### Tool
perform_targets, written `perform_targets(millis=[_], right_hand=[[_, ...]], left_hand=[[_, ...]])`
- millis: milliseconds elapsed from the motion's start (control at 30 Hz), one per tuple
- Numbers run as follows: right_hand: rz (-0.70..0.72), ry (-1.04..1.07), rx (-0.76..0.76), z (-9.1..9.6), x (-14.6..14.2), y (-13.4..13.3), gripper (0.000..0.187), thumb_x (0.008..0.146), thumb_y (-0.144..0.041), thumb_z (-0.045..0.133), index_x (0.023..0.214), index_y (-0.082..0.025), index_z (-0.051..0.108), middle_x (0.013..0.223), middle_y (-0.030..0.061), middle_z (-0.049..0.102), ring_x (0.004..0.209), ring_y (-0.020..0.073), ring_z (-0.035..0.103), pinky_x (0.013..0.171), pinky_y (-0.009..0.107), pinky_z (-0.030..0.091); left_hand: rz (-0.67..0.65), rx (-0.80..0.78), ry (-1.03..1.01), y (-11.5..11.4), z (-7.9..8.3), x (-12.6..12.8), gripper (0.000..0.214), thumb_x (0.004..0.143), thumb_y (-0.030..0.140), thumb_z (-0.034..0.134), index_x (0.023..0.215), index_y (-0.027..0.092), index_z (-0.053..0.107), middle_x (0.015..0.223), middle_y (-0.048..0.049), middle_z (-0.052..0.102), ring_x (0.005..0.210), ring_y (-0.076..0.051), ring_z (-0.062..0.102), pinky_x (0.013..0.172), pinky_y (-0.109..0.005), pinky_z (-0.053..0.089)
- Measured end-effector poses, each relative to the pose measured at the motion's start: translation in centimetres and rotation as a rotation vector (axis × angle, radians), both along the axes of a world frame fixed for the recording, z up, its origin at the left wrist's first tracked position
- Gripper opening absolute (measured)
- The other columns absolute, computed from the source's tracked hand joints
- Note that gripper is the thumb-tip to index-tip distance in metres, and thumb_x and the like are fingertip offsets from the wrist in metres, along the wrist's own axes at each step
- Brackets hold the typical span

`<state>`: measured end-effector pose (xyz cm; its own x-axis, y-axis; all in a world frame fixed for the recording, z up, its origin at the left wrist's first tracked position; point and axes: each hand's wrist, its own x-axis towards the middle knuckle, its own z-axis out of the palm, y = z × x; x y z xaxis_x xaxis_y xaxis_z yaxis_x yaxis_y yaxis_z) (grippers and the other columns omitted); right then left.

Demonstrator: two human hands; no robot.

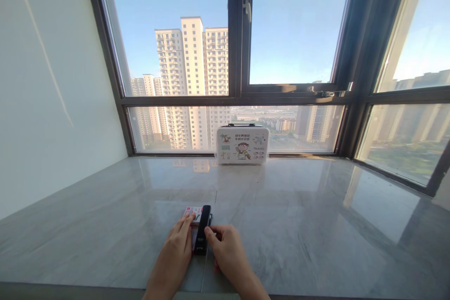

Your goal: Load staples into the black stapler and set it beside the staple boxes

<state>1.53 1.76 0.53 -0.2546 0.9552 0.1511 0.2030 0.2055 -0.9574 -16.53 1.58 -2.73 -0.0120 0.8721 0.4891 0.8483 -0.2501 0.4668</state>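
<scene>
A black stapler [202, 230] lies lengthwise away from me on the grey marble-look sill, between my two hands. Beside its left edge is a small white and pink printed package [191, 211], partly covered by fingers. My left hand [177, 240] rests on this package with its fingers stretched out, close against the stapler. My right hand [225, 246] is curled at the stapler's right side, its thumb and forefinger tips pressed on the edge. Its other fingers are mostly hidden beneath the hand.
A white carry case [242, 145] with cartoon prints and a dark handle stands upright against the window at the back. The glossy sill [298, 225] has a thin seam running near the stapler. A pale wall [52, 103] borders the left, dark window frames [241, 101] the back and right.
</scene>
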Motion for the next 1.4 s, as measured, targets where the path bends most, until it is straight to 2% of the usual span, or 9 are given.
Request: perform_targets(millis=[200,500,767,967,1300,1400], right_hand=[[0.004,-0.012,0.034,0.1,0.1,-0.2,0.054,0.095,-0.06,0.047,0.088,-0.014,0.075,0.055,0.0012,0.06,0.038,0.0167,0.058,0.029,0.02,0.031],[0.002,-0.021,0.027,-0.1,0.1,-0.1,0.054,0.095,-0.061,0.046,0.088,-0.015,0.074,0.055,0.0012,0.06,0.038,0.0172,0.057,0.029,0.02,0.031],[-0.024,-0.052,0.088,0.5,0.3,-0.4,0.05,0.096,-0.054,0.048,0.088,-0.014,0.077,0.067,0.0027,0.065,0.045,0.0123,0.053,0.04,0.021,0.028],[-0.028,-0.062,0.102,0.5,0.3,-0.4,0.049,0.096,-0.053,0.048,0.085,-0.014,0.076,0.063,0.0018,0.062,0.045,0.0113,0.049,0.042,0.022,0.026],[-0.038,-0.073,0.112,0.3,0.2,-0.1,0.049,0.097,-0.053,0.047,0.09,-0.015,0.077,0.066,0.0036,0.065,0.05,0.014,0.053,0.045,0.023,0.029],[-0.066,-0.077,0.147,0.1,0.0,0.0,0.048,0.095,-0.054,0.05,0.091,-0.015,0.078,0.066,0.0039,0.065,0.056,0.0153,0.055,0.049,0.023,0.031]], left_hand=[[0.014,0.02,-0.006,0.3,-0.5,-0.1,0.048,0.102,0.035,0.031,0.144,0.021,0.049,0.153,-0.008,0.048,0.145,-0.021,0.039,0.121,-0.045,0.034],[0.018,0.038,-0.007,0.3,-0.6,-0.1,0.048,0.102,0.035,0.034,0.145,0.022,0.05,0.153,-0.007,0.049,0.145,-0.023,0.038,0.12,-0.047,0.035],[0.017,0.052,0.017,0.9,-1.6,-0.6,0.048,0.102,0.036,0.032,0.145,0.021,0.049,0.153,-0.0076,0.048,0.145,-0.024,0.04,0.121,-0.048,0.035],[0.003,0.057,0.012,0.8,-1.5,-0.6,0.048,0.102,0.036,0.033,0.145,0.022,0.049,0.152,-0.0073,0.049,0.144,-0.024,0.041,0.12,-0.048,0.035],[0.02,0.075,0.036,1.6,-2.0,-0.6,0.046,0.102,0.035,0.033,0.142,0.022,0.052,0.15,-0.007,0.052,0.142,-0.025,0.043,0.12,-0.049,0.036],[0.009,0.074,0.011,1.5,-1.6,-0.5,0.047,0.103,0.036,0.031,0.143,0.022,0.05,0.149,-0.0076,0.053,0.142,-0.025,0.043,0.12,-0.05,0.035]])
